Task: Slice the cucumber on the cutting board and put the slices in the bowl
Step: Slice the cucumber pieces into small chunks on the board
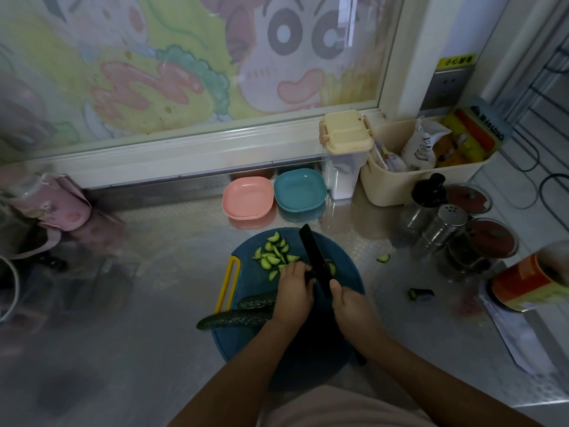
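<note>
Here, the right hand [351,306] is gripping the black-bladed knife [315,261], while the left hand [294,291] is curling fingers down at the round blue cutting board's [246,337] far side, by the cut green cucumber slices [274,254].

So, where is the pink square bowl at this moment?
In the head view the pink square bowl sits on the metal counter beyond the round blue cutting board, against the teal square bowl on its right.

A single head-worn view is given, aimed forward and steeply down at the round cutting board [295,334], which is seen close, low in the centre. Beyond the board the counter is taken in, up to the window with its cartoon picture [191,57].
</note>
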